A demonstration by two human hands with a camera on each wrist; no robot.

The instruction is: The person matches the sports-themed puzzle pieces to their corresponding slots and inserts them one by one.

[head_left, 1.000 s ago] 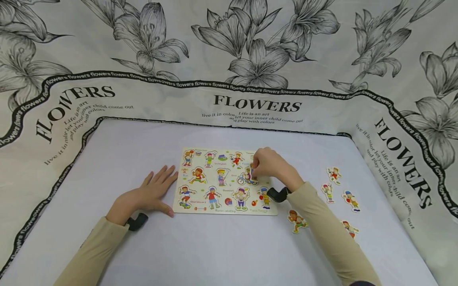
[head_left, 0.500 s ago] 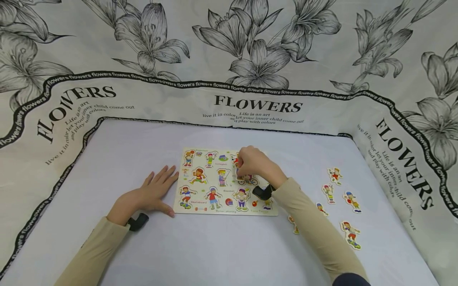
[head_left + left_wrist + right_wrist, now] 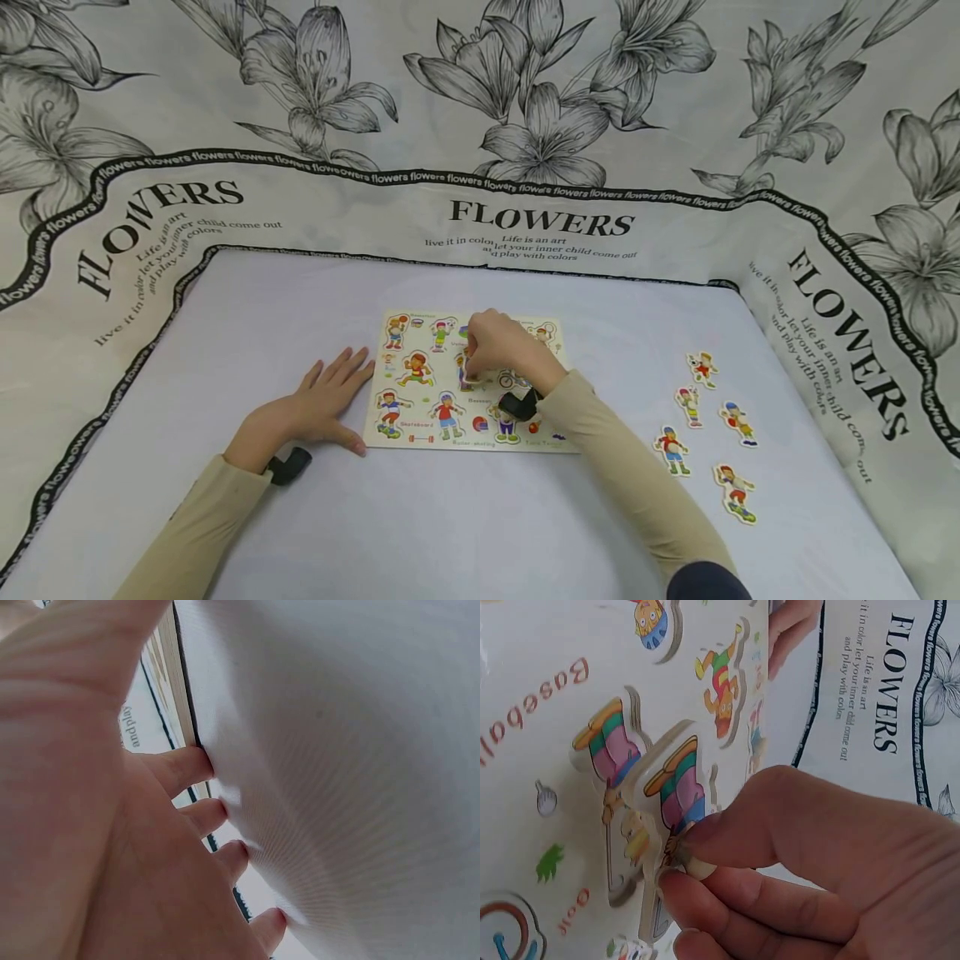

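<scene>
right wrist view gives what the head view mostly hides: a golfer piece (image 3: pixel 681 787), purple trousers and green socks, lifted off the puzzle board (image 3: pixel 444 367), edge visible, just beside the printed golfer (image 3: pixel 615 742) of the same shape, both facing the same way. left wrist view adds the fingertips (image 3: pixel 199 761) of my left hand (image 3: pixel 318 408) touching the white-covered worktop (image 3: pixel 465 517), the board's layered edge close by.

hands: my right hand (image 3: pixel 501 342) pinches the golfer piece between thumb and curled fingers. my left grasps nothing; fingers straight and spread, palm down, thumb by the board's near left corner.

pose: right forearm slants in from near right, crossing the board's near right corner, knuckles up, fingers pointing down. left forearm angles in from near left, fingers towards the far right. five loose pieces (image 3: pixel 671 451) lie right of the board.
</scene>
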